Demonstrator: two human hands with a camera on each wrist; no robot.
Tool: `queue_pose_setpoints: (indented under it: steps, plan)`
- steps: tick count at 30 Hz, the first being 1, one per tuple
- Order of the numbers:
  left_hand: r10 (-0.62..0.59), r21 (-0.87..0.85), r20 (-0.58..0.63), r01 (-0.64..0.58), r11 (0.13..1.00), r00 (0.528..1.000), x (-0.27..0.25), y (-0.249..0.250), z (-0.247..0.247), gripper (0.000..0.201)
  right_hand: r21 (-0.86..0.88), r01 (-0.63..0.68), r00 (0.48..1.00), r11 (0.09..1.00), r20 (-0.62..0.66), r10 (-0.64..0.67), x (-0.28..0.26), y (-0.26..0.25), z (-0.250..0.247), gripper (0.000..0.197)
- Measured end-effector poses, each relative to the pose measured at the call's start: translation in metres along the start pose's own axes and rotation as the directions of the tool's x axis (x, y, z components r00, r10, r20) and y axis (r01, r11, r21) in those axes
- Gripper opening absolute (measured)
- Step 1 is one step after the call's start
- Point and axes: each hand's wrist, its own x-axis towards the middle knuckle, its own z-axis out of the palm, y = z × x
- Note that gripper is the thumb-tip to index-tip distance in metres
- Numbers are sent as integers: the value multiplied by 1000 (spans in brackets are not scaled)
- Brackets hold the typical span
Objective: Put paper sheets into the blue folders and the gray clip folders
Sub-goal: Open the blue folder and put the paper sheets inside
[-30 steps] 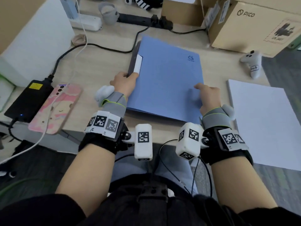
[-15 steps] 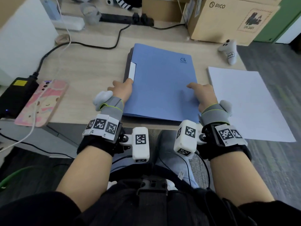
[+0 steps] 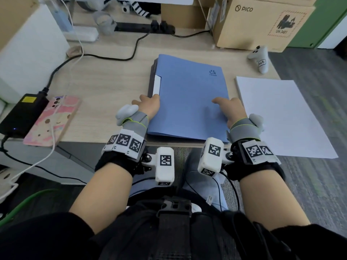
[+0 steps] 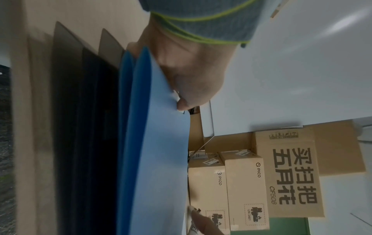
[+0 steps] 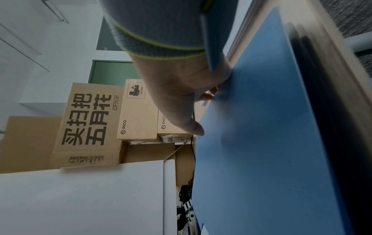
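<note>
A blue folder (image 3: 189, 98) lies closed on top of a stack in the middle of the desk, with a white label (image 3: 156, 85) on its left edge. Dark gray clip folders (image 3: 151, 76) peek out beneath it on the left. My left hand (image 3: 150, 102) pinches the folder's left edge, thumb (image 4: 189, 103) on the cover (image 4: 161, 159). My right hand (image 3: 231, 109) holds the right edge, thumb (image 5: 193, 127) pressed on the cover (image 5: 261, 143) and fingers tucked beneath. White paper sheets (image 3: 281, 117) lie to the right, untouched.
A pink phone (image 3: 52, 121) and black power adapter (image 3: 22, 111) sit at the left, with cables running across the desk. A white controller (image 3: 260, 58) and a PICO cardboard box (image 3: 259, 23) stand at the back right. A power strip (image 3: 144, 27) lies at the back.
Both hands have slid toward me along the folder's sides; the left now sits below the white label. The head view has swung to the right.
</note>
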Motion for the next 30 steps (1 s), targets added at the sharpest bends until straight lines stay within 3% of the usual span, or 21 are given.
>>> queue_pose_setpoints:
  steps: [3,7,9,11,14,17,18,21,24,27,30]
  plan:
    - [25,48,14,-25,999,1000,2,7,-9,54,-103,28,998,994,-45,-32,4,-1,3,52]
    - [192,88,-71,-185,979,979,5,15,-14,46,-198,50,997,979,-44,-60,6,-3,6,57]
    - [245,59,-75,-241,969,967,1,18,-12,32,-209,58,998,976,16,-56,6,-6,10,72]
    - [241,18,-87,-241,970,967,-4,24,-10,8,-230,59,998,971,41,-51,7,-10,12,73]
    - [256,-45,-135,-264,963,957,-5,29,-6,29,-263,54,998,963,27,-49,8,-12,11,78]
    - [307,-144,-217,-341,929,927,-1,30,-6,12,-288,48,999,956,7,-48,12,-11,7,85]
    - [316,-187,-207,-354,916,926,1,30,-5,25,-301,44,998,953,-19,-52,14,-10,5,85]
    - [382,-334,-149,-410,849,912,1,32,-6,30,-274,73,979,959,-166,-121,17,-15,-2,78]
    - [384,-401,-195,-431,808,903,0,33,-8,35,-141,186,930,972,-293,-221,20,-17,-9,67]
    - [365,-452,-281,-458,765,887,0,35,-8,38,-37,280,904,959,-325,-276,22,-16,-11,53]
    - [360,-520,-329,-486,703,873,-1,38,-7,35,-21,248,927,969,-286,-243,29,-10,-6,28]
